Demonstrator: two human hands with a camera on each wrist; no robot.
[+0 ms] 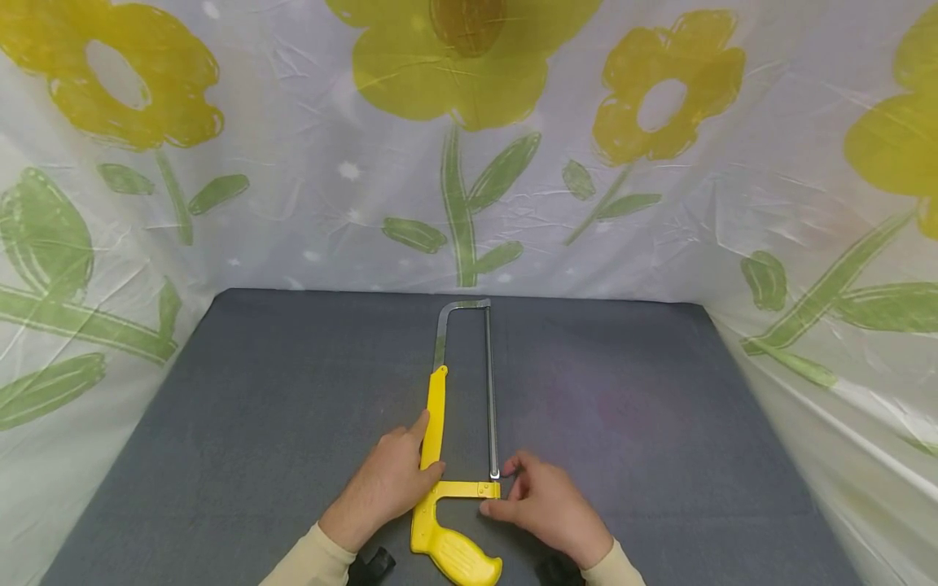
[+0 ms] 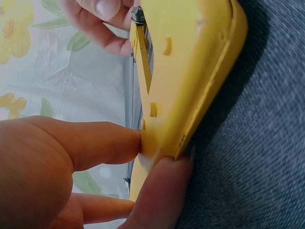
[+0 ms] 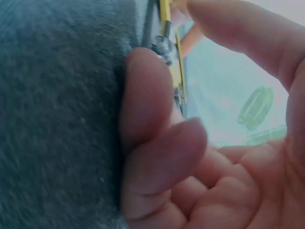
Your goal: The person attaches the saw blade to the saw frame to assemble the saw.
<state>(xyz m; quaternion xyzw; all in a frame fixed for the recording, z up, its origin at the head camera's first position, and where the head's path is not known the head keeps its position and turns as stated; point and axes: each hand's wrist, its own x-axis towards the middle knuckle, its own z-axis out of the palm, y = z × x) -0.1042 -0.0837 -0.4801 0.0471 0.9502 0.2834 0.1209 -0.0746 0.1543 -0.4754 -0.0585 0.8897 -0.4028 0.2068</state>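
A yellow-handled hacksaw (image 1: pixel 434 423) lies on the grey cloth, its grip toward me and its silver bow pointing away. The blade (image 1: pixel 492 391) runs along its right side. My left hand (image 1: pixel 392 472) holds the yellow frame; the left wrist view shows thumb and fingers pinching its edge. Beside the blade's near end is my right hand (image 1: pixel 550 505), thumb and index finger apart with loosely bent fingers. The dark bolt (image 2: pixel 137 15) at the frame's near arm sits close to those fingertips. In the right wrist view this metal fitting (image 3: pixel 163 46) shows in the gap by the index finger.
Dark grey cloth (image 1: pixel 293 391) covers the table. A white curtain (image 1: pixel 315 187) printed with yellow flowers and green leaves encloses the back and both sides. Black devices (image 1: pixel 372 566) sit at both wrists.
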